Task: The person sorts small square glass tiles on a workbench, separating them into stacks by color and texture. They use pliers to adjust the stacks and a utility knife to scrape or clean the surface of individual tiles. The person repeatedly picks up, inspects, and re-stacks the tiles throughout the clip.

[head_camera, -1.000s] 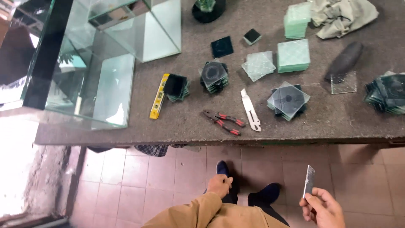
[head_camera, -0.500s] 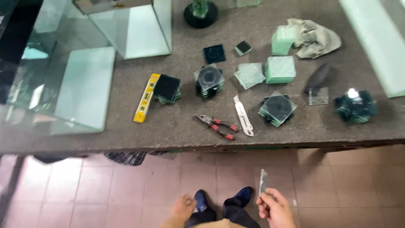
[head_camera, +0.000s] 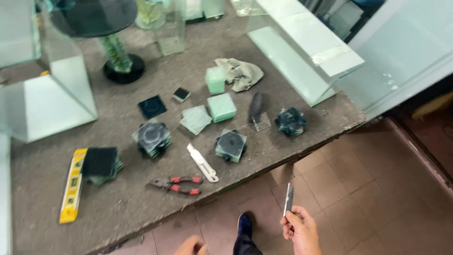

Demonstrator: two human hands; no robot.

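My right hand (head_camera: pixel 302 230) is low in the view, in front of the workbench edge, and grips a small flat piece of glass (head_camera: pixel 289 199) that stands upright between its fingers. Only the knuckles of my left hand (head_camera: pixel 190 246) show at the bottom edge; whether it holds anything is hidden. On the grey workbench (head_camera: pixel 118 203) ahead lie several stacks of small square glass pieces (head_camera: pixel 230 143), a white utility knife (head_camera: pixel 202 163) and red-handled pliers (head_camera: pixel 175 183).
A yellow spirit level (head_camera: pixel 71 184) lies at the left. Glass tanks (head_camera: pixel 47 101) stand at the back left, long glass sheets (head_camera: pixel 302 56) lean at the right. A crumpled cloth (head_camera: pixel 243 73) and a round black glass-topped stand (head_camera: pixel 118 56) sit further back. Brown tiled floor (head_camera: pixel 377 198) lies below.
The view has swung to the right and closer to the bench. My right hand still holds the glass piece upright; my left hand has dropped lower in the frame.
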